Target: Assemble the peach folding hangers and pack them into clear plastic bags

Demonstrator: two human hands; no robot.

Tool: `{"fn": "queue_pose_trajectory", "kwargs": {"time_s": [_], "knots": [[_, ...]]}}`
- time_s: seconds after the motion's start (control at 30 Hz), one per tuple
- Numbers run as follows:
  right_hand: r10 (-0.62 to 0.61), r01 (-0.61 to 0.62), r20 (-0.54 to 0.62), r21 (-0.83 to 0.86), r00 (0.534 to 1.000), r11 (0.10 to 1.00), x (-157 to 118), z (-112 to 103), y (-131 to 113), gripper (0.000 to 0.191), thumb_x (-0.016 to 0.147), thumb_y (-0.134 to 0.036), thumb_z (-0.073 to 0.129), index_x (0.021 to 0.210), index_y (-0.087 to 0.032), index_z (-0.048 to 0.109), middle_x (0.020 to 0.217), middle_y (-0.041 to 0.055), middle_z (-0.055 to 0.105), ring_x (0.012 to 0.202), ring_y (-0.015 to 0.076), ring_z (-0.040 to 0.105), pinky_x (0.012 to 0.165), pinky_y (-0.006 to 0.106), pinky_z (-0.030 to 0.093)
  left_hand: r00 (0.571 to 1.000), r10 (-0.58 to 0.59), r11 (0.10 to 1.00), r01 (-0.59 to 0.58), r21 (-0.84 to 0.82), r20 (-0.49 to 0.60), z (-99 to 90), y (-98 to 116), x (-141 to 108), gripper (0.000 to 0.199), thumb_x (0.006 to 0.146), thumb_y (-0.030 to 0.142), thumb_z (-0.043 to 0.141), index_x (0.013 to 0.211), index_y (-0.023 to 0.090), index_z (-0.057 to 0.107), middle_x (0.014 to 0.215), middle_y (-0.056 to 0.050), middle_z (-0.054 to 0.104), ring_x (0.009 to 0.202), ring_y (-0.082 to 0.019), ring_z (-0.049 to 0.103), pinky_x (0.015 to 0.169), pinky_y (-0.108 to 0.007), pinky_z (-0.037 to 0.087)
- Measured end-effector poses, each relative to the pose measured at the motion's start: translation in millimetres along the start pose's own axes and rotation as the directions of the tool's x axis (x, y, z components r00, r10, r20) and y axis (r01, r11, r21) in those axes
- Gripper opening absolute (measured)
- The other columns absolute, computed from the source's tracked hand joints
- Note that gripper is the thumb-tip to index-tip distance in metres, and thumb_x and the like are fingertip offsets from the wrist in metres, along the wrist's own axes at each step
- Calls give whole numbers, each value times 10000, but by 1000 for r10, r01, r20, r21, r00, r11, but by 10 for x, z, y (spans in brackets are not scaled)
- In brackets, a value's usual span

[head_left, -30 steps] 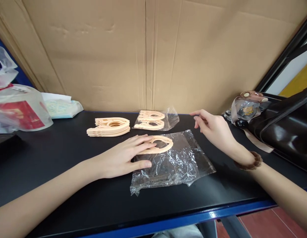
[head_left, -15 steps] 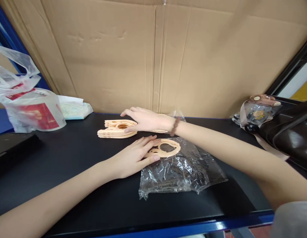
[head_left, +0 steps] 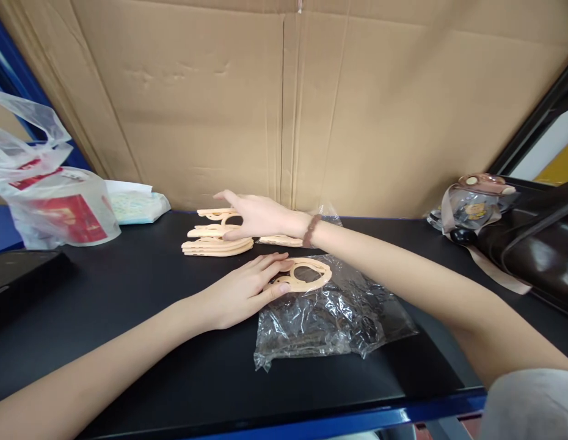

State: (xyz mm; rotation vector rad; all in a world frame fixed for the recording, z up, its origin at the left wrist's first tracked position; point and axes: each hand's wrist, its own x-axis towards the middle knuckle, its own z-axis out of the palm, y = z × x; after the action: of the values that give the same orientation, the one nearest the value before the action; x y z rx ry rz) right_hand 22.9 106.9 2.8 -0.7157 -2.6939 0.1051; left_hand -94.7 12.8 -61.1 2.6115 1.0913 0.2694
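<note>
My left hand [head_left: 245,290] lies over one end of a peach plastic folding hanger [head_left: 320,284], thumb on its near edge and fingers on its far edge. That hanger is folded and rests on a crinkled clear plastic bag [head_left: 330,333]. Farther back, my right hand [head_left: 259,217] is closed around another folded hanger [head_left: 206,231], raised and tilted above a stack of similar hangers [head_left: 215,248]. Its fingertips are hidden behind the hanger. More peach hangers in clear wrapping [head_left: 279,240] lie beneath my right wrist, partly covered.
A cardboard panel [head_left: 211,110] stands along the back of the black table [head_left: 142,342]. To the left are a bagged white tub [head_left: 82,208], a tissue pack [head_left: 140,205] and a black device [head_left: 27,272]. A dark leather bag [head_left: 531,244] and a clear bottle [head_left: 474,205] are on the right.
My right hand has lifted the top hanger off the stack and tilted it, so a gap shows beneath it. My left hand stays on its hanger, nearly still.
</note>
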Motion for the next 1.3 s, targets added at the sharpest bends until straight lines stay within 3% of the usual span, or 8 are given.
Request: {"fn": "queue_pose_trajectory", "kwargs": {"time_s": [0.2,0.37,0.63,0.8,0.9,1.0,1.2,1.3], "knots": [[178,-199,-201,-91,963,976,-873,-304,-118,672,816,-353,582,1397,-101,357,1273,171,572,1110,308,534,886,411,449,1000,-13,1000,13,-1,-9,2,-8,15,539,986,545,273,1435,275,402,1541,-36,345,1429,-229,268,1182,-435,198],[472,-543,-283,-290,835,788,-1586,-296,-258,615,808,-321,538,1361,-96,392,1148,170,618,1059,323,563,794,397,479,999,-21,1000,21,3,-34,39,-38,37,534,987,539,284,1453,292,370,1562,-17,311,1424,-235,282,1175,-430,226],[759,-617,-70,-633,648,468,-2196,-472,-292,493,768,-218,503,1237,-66,513,994,177,667,956,332,620,745,383,459,997,-74,997,75,11,-31,21,33,31,532,983,550,280,1450,313,377,1554,10,327,1422,-245,290,1170,-440,238],[705,-549,27,-607,708,575,-2332,-616,-303,479,775,-257,531,1221,-81,529,949,146,670,901,331,614,801,425,419,997,-77,997,77,14,-6,0,51,34,551,984,551,269,1459,287,364,1558,-2,318,1425,-235,281,1174,-431,232],[617,-531,207,-352,759,771,-2374,-684,-319,482,763,-306,569,1228,-189,518,987,72,658,901,282,592,768,374,433,997,-74,997,74,28,0,0,36,47,557,985,550,259,1460,279,363,1559,-2,314,1429,-230,273,1178,-429,223],[523,-510,344,-135,780,849,-2378,-710,-347,505,718,-287,624,1209,-262,511,1033,27,634,959,251,570,763,328,440,998,-68,997,69,33,-12,10,28,49,554,985,549,264,1459,281,366,1557,-2,319,1427,-231,280,1174,-423,237],[505,-492,283,-121,816,862,-2306,-608,-429,360,786,-232,554,1145,-241,539,1068,21,589,867,193,585,719,307,455,998,-58,997,58,44,-23,23,33,34,554,985,547,268,1461,280,362,1551,-2,333,1422,-231,292,1170,-420,250],[494,-471,250,-148,833,869,-2306,-548,-404,474,772,-241,581,1240,-228,509,1214,53,551,963,216,594,769,326,482,997,-65,997,66,46,-37,28,33,43,552,983,547,274,1458,282,368,1541,0,353,1414,-235,310,1164,-412,268]]}}
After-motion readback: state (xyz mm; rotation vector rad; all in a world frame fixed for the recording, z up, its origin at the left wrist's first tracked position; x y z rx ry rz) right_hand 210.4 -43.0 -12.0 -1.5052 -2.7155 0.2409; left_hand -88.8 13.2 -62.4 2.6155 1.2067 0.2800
